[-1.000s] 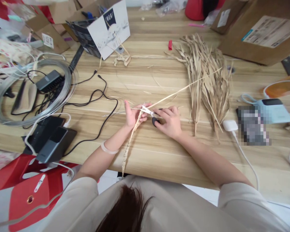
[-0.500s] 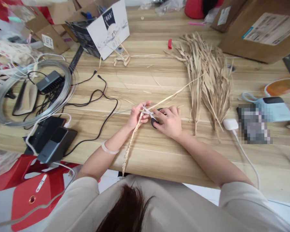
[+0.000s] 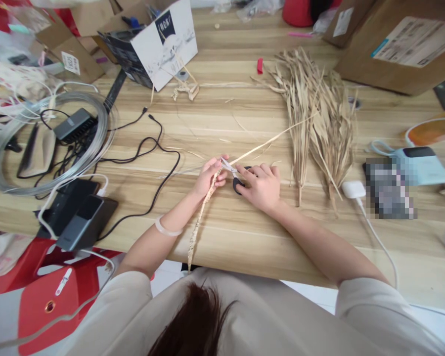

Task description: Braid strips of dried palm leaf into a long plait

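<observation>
My left hand [image 3: 207,179] is closed around the upper end of a braided straw cord [image 3: 199,222], which hangs down over the table's front edge. From that end a loose straw strand [image 3: 269,143] runs up and right to the dried leaves. My right hand [image 3: 261,185] grips scissors [image 3: 239,185] by their black handles. The scissor blades point left and lie at the cord's end, right by my left fingertips. Whether the blades touch the straw is too small to tell.
Bundles of dried leaves [image 3: 300,128] lie right of centre. A coil of clear tubing [image 3: 0,170], black cables [image 3: 144,143] and a power bank [image 3: 87,222] are at left. Cardboard boxes [image 3: 385,54] stand at the back right, a white-fronted box [image 3: 170,54] at the back left.
The scissor blades have come closer together, and the scissors are turned a little. My left fingers have shifted slightly at the cord's end. The cord stays in place.
</observation>
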A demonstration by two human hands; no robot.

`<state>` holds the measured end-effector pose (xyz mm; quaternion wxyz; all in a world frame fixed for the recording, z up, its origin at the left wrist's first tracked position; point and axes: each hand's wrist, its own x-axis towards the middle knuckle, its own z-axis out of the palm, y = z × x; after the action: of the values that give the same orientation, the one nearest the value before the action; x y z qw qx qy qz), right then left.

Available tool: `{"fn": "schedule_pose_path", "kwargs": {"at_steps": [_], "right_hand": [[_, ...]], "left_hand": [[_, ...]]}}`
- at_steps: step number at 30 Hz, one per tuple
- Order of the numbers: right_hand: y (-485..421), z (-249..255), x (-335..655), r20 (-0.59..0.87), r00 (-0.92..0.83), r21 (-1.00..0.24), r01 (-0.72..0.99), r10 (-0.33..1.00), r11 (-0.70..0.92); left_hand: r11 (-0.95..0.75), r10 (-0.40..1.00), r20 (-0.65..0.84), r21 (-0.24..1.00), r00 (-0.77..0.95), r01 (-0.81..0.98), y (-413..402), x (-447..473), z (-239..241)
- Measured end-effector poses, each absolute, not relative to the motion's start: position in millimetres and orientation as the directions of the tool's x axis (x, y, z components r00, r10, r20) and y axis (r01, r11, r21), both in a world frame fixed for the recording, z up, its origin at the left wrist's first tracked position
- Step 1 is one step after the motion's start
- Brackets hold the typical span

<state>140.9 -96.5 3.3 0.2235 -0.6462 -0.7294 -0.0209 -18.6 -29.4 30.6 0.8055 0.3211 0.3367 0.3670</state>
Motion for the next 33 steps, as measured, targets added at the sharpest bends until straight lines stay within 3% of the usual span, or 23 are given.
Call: {"fn": "schedule_pose_path", "kwargs": {"at_steps": [9,20,28,33], "right_hand": [[-92.5,2.6,143.7,0.340,-0.009,-0.287,0.951,0.940,0.113],[-89.8,3.6,144.8,0.294,0.048,-0.380,0.922,0.955,0.070],[-88.0,-0.1,146.0,0.286,0.082,-0.494,0.867,0.955,0.073],[-90.9,0.4,144.0,0.307,0.041,-0.456,0.883,0.951,0.110]], "left_hand": [[0.593,0.731,-0.281,0.713,0.623,-0.375,-23.8,-20.9,30.1],[0.645,0.513,-0.408,0.764,0.756,-0.026,-23.9,-28.4,32.6],[0.788,0.578,-0.472,0.535,0.666,-0.305,-14.1,-28.5,33.6],[0.780,0.623,-0.503,0.459,0.599,-0.425,-12.1,-28.0,34.2]]}}
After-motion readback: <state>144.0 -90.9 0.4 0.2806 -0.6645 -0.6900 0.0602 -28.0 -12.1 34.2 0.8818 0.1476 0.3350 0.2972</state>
